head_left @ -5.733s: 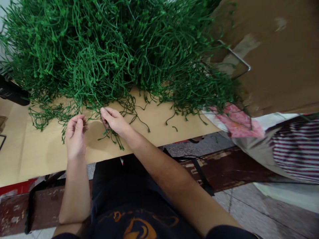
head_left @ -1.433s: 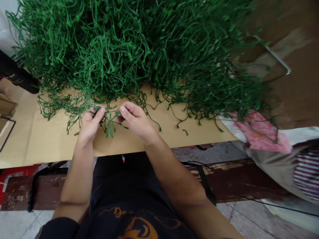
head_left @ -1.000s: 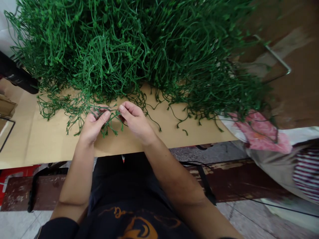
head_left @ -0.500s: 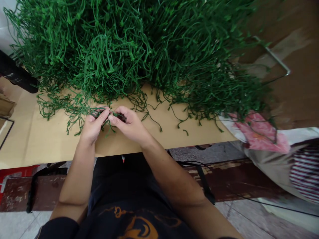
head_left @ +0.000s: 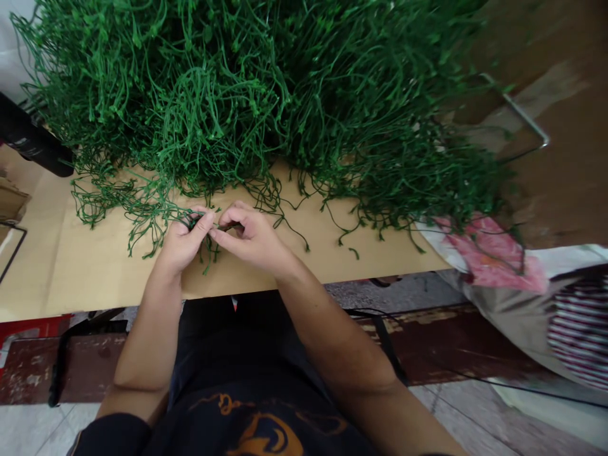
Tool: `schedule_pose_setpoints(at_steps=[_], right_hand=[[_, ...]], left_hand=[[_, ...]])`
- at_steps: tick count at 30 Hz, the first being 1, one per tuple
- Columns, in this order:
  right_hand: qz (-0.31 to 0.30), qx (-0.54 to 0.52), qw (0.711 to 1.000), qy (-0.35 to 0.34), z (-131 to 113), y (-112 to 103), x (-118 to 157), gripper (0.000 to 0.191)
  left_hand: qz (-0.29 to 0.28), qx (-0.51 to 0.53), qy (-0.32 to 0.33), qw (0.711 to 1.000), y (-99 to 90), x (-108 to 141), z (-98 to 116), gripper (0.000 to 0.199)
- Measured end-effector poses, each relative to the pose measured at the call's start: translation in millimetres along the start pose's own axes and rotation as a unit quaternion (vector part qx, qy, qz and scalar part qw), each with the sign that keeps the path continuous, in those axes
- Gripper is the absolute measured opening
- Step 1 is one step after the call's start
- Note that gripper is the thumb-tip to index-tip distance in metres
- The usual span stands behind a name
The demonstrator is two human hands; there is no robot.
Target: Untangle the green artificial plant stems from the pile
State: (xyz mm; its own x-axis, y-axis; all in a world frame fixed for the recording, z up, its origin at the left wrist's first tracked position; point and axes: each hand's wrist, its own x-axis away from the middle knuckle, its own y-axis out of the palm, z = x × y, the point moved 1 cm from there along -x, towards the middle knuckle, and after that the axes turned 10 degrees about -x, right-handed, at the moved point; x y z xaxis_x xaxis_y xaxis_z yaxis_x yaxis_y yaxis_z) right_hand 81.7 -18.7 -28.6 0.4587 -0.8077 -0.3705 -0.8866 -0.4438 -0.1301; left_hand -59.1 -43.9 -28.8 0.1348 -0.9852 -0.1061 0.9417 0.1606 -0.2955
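Note:
A large tangled heap of thin green plastic stems [head_left: 218, 95] with small knobbed ends covers the back of the cardboard-topped table [head_left: 266, 275]. Near its front edge, my left hand [head_left: 187, 239] is closed round a small bunch of green stems [head_left: 149, 214], whose strands trail off to the left and hang below the fingers. My right hand [head_left: 249, 237] is beside it, thumb and forefinger pinched together at the end of a stem. The two thumbs nearly meet. What lies inside the curled fingers is mostly hidden.
On the left lies a black cylinder [head_left: 35, 136]. A cardboard box [head_left: 565, 171] with a bent metal rod [head_left: 525, 117] stands at right, above pink patterned cloth [head_left: 508, 259]. A striped sleeve [head_left: 579, 332] shows at the right edge. Loose stems [head_left: 294, 231] lie by my right hand.
My right hand has shifted slightly right and down, and the gap between its fingers and my left hand is a little wider. The left hand still grips the bunch.

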Motion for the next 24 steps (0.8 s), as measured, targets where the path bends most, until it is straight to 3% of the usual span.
schedule_pose_setpoints(at_steps=[4, 8, 15, 20, 24], right_hand=[[-0.087, -0.091, 0.991, 0.048, -2.3, -8.5, 1.6, 0.022], [-0.105, -0.194, 0.969, 0.107, -2.2, -15.3, 2.1, 0.033], [-0.121, -0.332, 0.927, 0.128, -7.4, -6.3, -1.3, 0.033], [-0.167, -0.317, 0.925, 0.130, -10.7, -10.1, -5.2, 0.030], [-0.211, -0.249, 0.940, 0.101, -9.8, -13.9, -8.5, 0.022]], left_hand=[[-0.079, -0.018, -0.003, 0.997, -2.9, 4.7, 6.9, 0.043], [-0.152, -0.030, 0.014, 0.988, -4.0, 5.9, 12.7, 0.046], [-0.148, 0.127, 0.002, 0.981, -2.8, 5.4, 13.8, 0.049], [-0.158, 0.167, -0.015, 0.973, -2.4, 7.6, 16.5, 0.050], [-0.160, 0.165, -0.006, 0.973, -2.9, 7.0, 17.6, 0.050]])
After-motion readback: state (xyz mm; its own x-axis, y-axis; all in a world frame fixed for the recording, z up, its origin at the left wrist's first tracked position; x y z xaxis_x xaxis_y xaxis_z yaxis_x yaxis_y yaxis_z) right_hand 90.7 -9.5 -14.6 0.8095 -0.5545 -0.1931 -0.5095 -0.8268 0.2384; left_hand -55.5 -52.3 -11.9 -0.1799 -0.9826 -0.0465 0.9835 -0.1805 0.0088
